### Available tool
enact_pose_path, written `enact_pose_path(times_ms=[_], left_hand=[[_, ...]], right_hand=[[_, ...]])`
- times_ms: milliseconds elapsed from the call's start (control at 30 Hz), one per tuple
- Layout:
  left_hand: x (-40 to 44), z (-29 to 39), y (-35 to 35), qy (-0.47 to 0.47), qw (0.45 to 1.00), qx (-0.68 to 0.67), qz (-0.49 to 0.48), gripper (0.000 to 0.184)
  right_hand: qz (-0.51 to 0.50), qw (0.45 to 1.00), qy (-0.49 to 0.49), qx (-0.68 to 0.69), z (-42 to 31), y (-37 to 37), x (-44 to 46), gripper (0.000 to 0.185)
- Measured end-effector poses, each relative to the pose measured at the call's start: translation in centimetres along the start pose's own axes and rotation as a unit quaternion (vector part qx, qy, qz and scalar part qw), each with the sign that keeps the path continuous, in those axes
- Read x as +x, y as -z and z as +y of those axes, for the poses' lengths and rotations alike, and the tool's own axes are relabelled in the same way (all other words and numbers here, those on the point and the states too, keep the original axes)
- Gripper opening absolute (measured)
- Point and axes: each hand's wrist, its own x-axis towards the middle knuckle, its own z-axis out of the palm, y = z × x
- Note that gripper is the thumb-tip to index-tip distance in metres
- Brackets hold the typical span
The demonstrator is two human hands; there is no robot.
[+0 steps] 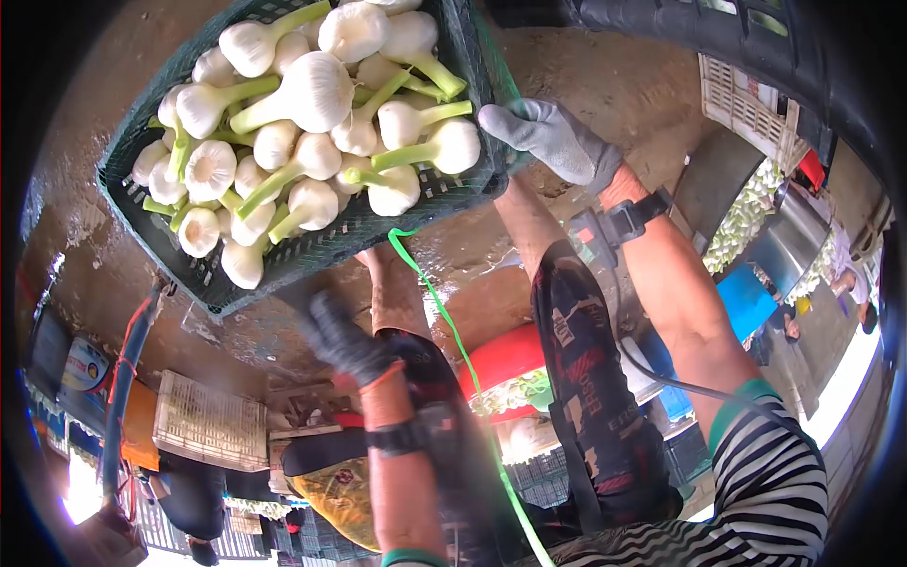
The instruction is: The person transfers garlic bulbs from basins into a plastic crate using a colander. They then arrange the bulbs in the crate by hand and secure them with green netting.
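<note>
1. The wet brown floor spreads beyond and around both grips. It offers open room just ahead of the right grip, up to a dark slotted container farther off; more bare floor lies past the left grip, out to the side.
2. The dark green crate sits left of the right grip and ahead of the left one, tilted across the view. Its far edge runs out of sight. Whether it rests on something cannot be told.
3. The right grip, in a grey glove, meets the crate's right-hand edge, fingers partly bent; how firmly they close is hidden.
4. The left grip, blurred, is just below the crate's near edge; its opening and any contact cannot be told.
5. Garlic bulbs heap the crate, left of the right grip. Their stems are short stubs, so cutting and filling look largely done; what is left does not show.
6. A green ribbon trails between the grips, close to the near edge.
</note>
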Motion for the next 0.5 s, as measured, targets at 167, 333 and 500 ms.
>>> enact_pose_path(times_ms=[167, 333, 500], left_hand=[[-6.3, 1.9, -10.1, -0.349, 0.88, 0.147, -0.287, 0.026], [-7.3, 1.8, -15.0, -0.257, 0.845, 0.146, -0.445, 0.033], [-8.6, 6.6, -12.7, 0.195, 0.744, -0.476, -0.426, 0.036]], right_hand=[[0.066, 0.996, 0.005, 0.063, 1.0, -1.4, -1.6, 0.037], [0.146, 0.985, -0.068, 0.067, 1.5, -3.0, -2.8, 0.04], [0.153, 0.967, -0.112, 0.169, -2.3, -5.7, -5.6, 0.023]])
